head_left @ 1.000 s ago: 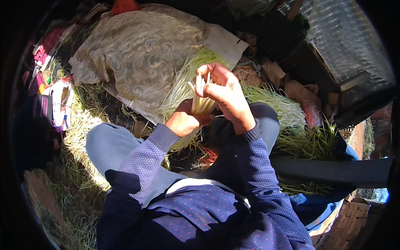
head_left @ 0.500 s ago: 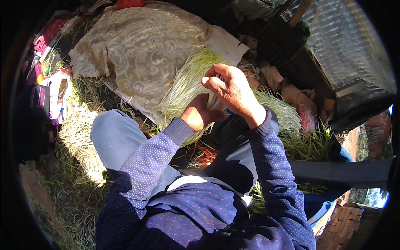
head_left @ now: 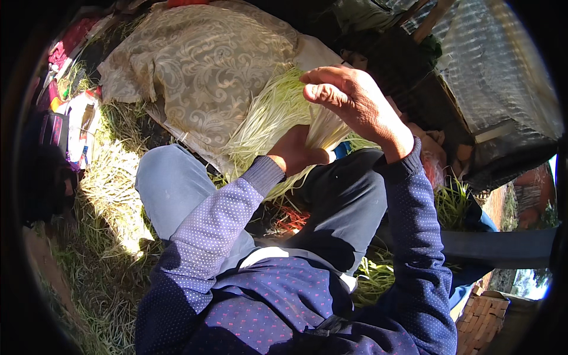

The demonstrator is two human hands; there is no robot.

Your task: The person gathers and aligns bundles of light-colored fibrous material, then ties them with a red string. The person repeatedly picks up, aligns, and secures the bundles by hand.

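Right hand fingers: curled, pinching the top of a bundle of pale green-white grass strands (head_left: 278,121); right hand (head_left: 355,103) was raised above the lap.
Left hand fingers: closed around the bundle's lower part; left hand (head_left: 296,152) sat just below and left of the right.
Bundle: fanned up and left from the hands, over the near edge of a cream lace-patterned cloth (head_left: 201,65).
Sleeves: dotted blue-purple knit (head_left: 219,219).
Ground left: sunlit dry grass (head_left: 112,195).
Far right: grey corrugated sheet (head_left: 491,65).
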